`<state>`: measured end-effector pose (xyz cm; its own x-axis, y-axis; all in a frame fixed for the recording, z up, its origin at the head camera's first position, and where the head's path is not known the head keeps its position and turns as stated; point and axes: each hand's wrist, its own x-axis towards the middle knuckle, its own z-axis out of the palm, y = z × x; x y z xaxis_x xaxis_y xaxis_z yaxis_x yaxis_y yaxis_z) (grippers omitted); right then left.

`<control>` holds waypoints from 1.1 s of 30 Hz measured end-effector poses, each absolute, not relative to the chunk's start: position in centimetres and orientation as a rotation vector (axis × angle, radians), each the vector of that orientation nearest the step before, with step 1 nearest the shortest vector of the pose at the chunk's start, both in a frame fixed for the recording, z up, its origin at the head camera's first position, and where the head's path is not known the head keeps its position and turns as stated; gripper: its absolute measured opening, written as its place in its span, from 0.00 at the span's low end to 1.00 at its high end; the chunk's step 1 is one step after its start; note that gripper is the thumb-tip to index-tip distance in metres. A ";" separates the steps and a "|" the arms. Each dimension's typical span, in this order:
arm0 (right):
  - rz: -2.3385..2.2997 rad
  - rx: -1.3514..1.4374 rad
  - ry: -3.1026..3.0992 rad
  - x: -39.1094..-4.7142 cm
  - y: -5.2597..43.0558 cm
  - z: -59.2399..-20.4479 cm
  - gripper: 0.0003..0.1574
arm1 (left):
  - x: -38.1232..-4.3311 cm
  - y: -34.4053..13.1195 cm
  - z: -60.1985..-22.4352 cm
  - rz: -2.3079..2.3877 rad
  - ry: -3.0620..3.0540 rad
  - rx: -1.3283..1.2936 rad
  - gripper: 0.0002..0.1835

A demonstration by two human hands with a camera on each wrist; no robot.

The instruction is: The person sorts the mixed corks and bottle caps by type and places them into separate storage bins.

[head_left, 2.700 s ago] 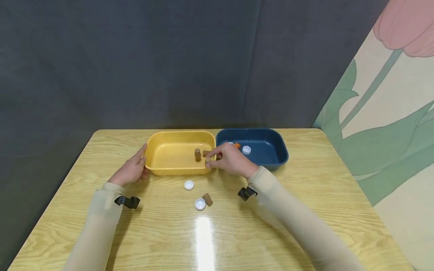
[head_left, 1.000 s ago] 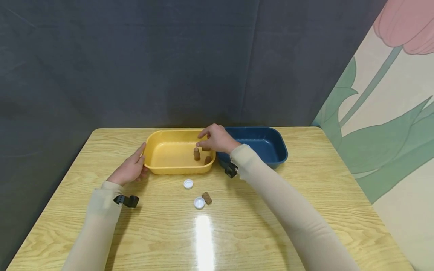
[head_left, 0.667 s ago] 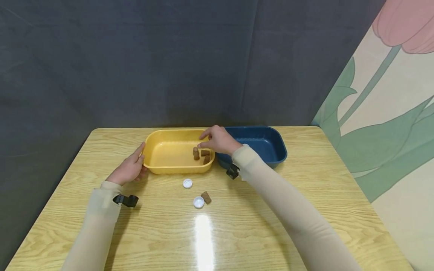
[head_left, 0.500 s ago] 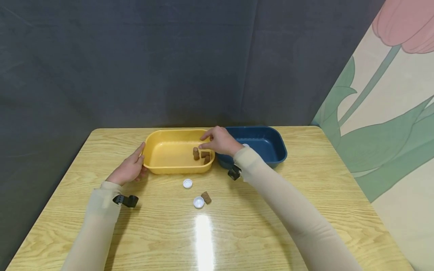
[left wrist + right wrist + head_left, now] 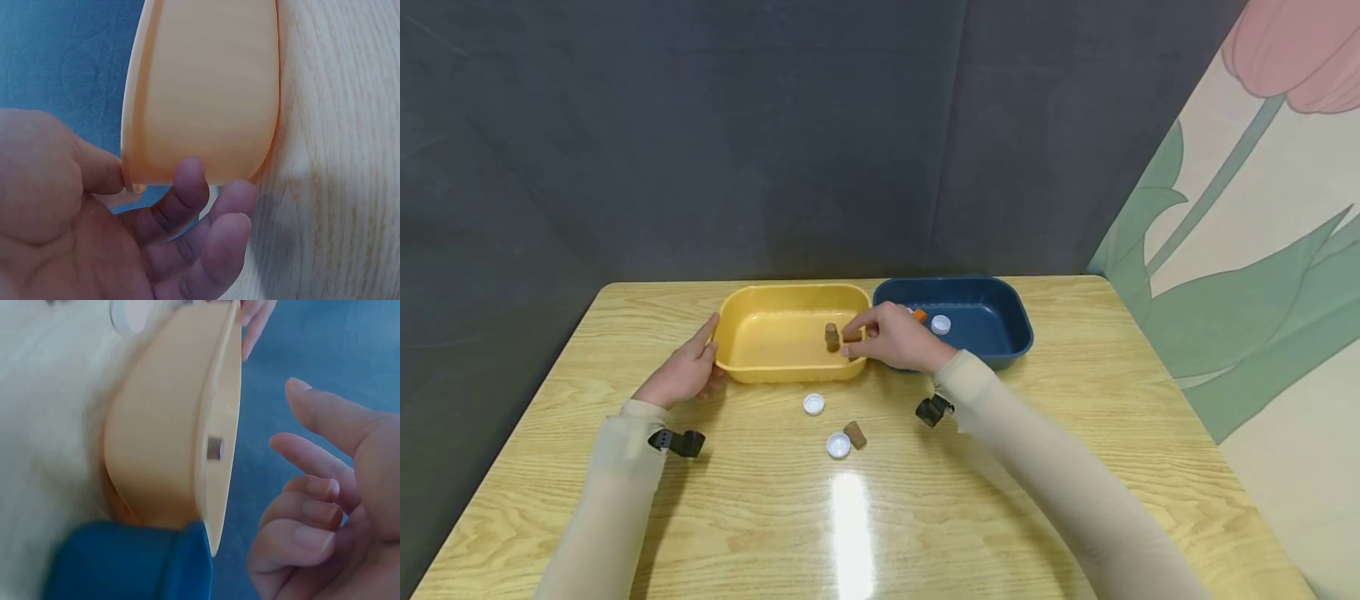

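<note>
We grip the yellow tub (image 5: 767,337) with our left hand (image 5: 679,372); our right hand (image 5: 901,337), thumb and forefinger spread, hovers over its corks (image 5: 832,338).

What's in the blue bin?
A white cap and an orange piece, plus a white sliver beside it. The right grip covers the near-left corner; anything there is hidden.

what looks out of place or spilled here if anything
Nothing looks spilled or damaged. A brown cork and two white caps lie loose on the table, while similar pieces sit in the yellow tray and blue tray.
</note>
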<state>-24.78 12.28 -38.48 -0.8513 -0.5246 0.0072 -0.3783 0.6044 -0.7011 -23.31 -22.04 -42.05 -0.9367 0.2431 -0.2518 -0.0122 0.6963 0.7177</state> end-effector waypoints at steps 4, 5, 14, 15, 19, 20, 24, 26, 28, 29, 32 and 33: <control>-1.095 -0.833 2.595 -23.2 12.3 -39.2 0.20 | -23.3 -22.0 -42.0 1.106 2.568 0.181 0.31; -1.090 -0.843 2.591 -22.8 12.3 -39.4 0.19 | -23.3 -22.0 -42.1 1.108 2.567 0.184 0.31; -1.000 -0.867 2.561 -19.1 12.1 -42.2 0.31 | -23.4 -22.0 -42.2 1.100 2.571 0.180 0.31; -0.983 -0.863 2.559 -18.8 12.0 -42.5 0.32 | -23.4 -22.0 -42.2 1.097 2.572 0.178 0.31; -0.913 -0.838 2.555 -17.9 11.8 -43.6 0.37 | -23.3 -22.0 -42.2 1.094 2.572 0.174 0.31; -0.896 -0.840 2.557 -17.8 11.7 -43.8 0.38 | -23.3 -22.0 -42.2 1.094 2.572 0.176 0.31; -0.857 -0.853 2.563 -17.5 11.5 -44.6 0.38 | -23.3 -22.0 -42.2 1.096 2.571 0.180 0.31; -0.848 -0.875 2.565 -17.4 11.4 -44.8 0.37 | -23.3 -22.0 -42.2 1.098 2.571 0.179 0.31; -0.842 -0.894 2.569 -17.4 11.4 -45.0 0.35 | -23.3 -21.9 -42.2 1.098 2.571 0.175 0.31; -0.836 -0.911 2.573 -17.3 11.3 -45.1 0.34 | -23.3 -21.9 -42.2 1.098 2.571 0.174 0.31; -0.821 -0.932 2.582 -17.2 11.2 -45.3 0.30 | -23.3 -21.9 -42.1 1.100 2.571 0.173 0.31; -0.817 -0.934 2.583 -17.2 11.1 -45.4 0.28 | -23.2 -21.9 -42.1 1.100 2.571 0.173 0.31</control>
<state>-17.18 11.13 -45.39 -0.7537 -0.6542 -0.0635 -0.4986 0.6320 -0.5932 -23.24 -21.93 -42.07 -0.9354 0.2410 -0.2586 -0.0204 0.6933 0.7203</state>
